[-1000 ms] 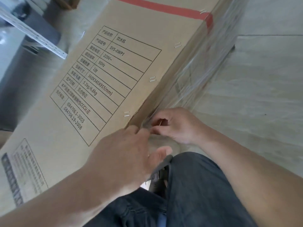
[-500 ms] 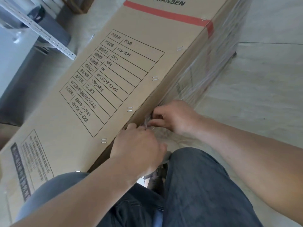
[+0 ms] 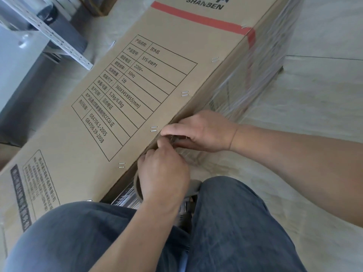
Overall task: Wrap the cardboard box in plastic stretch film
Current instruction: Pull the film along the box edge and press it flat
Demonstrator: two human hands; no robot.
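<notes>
hands: left (image 3: pixel 163 179) and right (image 3: pixel 204 130) both pinching film (image 3: pixel 253 85) at box (image 3: pixel 94 118) edge
roll: under left hand (image 3: pixel 137 188)

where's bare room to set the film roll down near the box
Bare floor right of the box, beyond the right hand. The box top left of the staples is flat and free. Crowded: the edge where both hands pinch film, and the left hand by the roll and knees.
</notes>
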